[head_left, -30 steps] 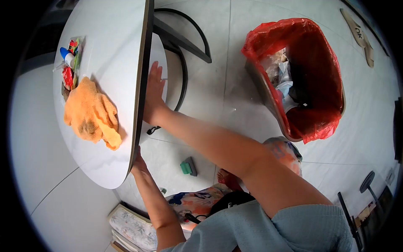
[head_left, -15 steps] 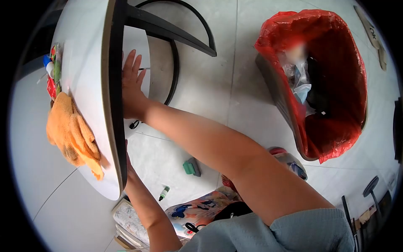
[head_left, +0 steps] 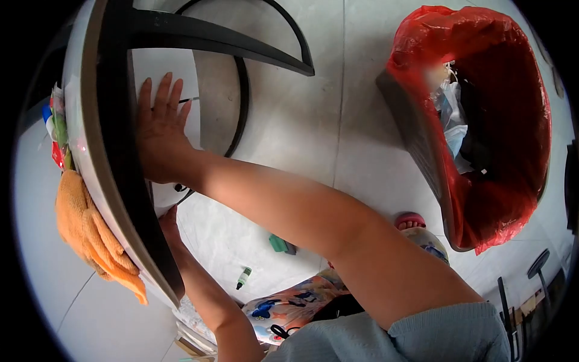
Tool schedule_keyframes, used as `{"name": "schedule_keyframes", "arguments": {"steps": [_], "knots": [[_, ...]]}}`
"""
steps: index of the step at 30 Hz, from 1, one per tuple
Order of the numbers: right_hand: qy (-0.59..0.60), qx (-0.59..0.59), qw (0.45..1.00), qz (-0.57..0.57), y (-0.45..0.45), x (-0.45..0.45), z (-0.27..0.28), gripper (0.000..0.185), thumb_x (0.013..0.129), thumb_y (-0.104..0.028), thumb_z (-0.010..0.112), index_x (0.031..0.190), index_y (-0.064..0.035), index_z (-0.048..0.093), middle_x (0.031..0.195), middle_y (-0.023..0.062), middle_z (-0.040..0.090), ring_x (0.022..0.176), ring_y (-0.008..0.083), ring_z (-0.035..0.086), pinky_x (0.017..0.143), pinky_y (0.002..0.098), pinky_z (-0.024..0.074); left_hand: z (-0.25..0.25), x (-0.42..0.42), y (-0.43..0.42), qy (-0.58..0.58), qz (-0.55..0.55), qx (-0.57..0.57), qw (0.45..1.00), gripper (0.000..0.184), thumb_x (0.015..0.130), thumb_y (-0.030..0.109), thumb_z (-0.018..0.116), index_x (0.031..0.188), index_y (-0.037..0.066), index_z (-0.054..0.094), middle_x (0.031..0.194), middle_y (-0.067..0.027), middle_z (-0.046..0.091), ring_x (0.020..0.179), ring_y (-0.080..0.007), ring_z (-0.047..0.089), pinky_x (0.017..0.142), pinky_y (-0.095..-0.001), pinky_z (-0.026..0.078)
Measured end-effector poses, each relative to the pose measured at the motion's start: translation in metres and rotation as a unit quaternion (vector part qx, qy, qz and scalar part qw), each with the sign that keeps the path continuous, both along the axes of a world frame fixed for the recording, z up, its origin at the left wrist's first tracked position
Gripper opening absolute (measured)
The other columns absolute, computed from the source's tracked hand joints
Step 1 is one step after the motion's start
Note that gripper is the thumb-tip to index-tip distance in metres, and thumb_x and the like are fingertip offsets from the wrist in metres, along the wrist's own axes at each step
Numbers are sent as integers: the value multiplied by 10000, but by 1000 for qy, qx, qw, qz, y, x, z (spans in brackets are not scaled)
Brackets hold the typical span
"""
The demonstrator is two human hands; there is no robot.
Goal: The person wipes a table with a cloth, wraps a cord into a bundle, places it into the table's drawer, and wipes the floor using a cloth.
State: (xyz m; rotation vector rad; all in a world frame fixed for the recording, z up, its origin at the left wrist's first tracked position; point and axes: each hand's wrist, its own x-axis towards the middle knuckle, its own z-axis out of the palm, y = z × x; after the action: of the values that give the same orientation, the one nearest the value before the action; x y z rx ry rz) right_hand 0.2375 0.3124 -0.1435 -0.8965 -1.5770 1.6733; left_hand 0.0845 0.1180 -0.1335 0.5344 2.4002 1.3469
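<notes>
A round-edged white table [head_left: 90,127] with a dark frame [head_left: 111,120] tilts on the left. My right hand [head_left: 163,130] reaches past the frame, fingers spread flat against or just over a white panel [head_left: 175,66]; I cannot tell if it presses. Lower down, my left hand [head_left: 170,223] is at the table's dark rim, its fingers mostly hidden behind it. An orange cloth [head_left: 90,229] drapes over the table's outer face. Beside the cloth lie colourful small packets [head_left: 58,130].
A bin with a red liner [head_left: 488,54] holds crumpled masks [head_left: 455,120] at the right. A curved black metal leg [head_left: 241,114] stands on the tiled floor. A green-and-grey block [head_left: 280,244] and a small green bottle [head_left: 243,278] lie near my feet.
The table edge and orange cloth have shifted left in view, and the cloth sits lower. The bin appears further right. Both hands have moved left with the table.
</notes>
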Motion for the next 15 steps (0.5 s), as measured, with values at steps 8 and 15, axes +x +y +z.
{"name": "schedule_keyframes", "arguments": {"steps": [8, 15], "knots": [[-50, 45, 993, -95, -6, -32, -7, 1041, 842, -383, 621, 1410, 95, -108, 1396, 415, -239, 1284, 576, -268, 999, 716, -51, 2, -3, 0, -212, 43, 209, 954, 748, 799, 46, 638, 1406, -20, 205, 1409, -262, 229, 1308, -408, 291, 977, -649, 394], [-36, 42, 998, 31, 7, 10, -5, 1004, 842, -417, 617, 1431, 98, -13, 1427, 423, -123, 1319, 582, -161, 1055, 668, 70, -5, 3, -9, 41, -22, 44, 998, 669, 845, 154, 576, 1409, 18, 243, 1405, -238, 257, 1300, -388, 315, 1005, -624, 362]]}}
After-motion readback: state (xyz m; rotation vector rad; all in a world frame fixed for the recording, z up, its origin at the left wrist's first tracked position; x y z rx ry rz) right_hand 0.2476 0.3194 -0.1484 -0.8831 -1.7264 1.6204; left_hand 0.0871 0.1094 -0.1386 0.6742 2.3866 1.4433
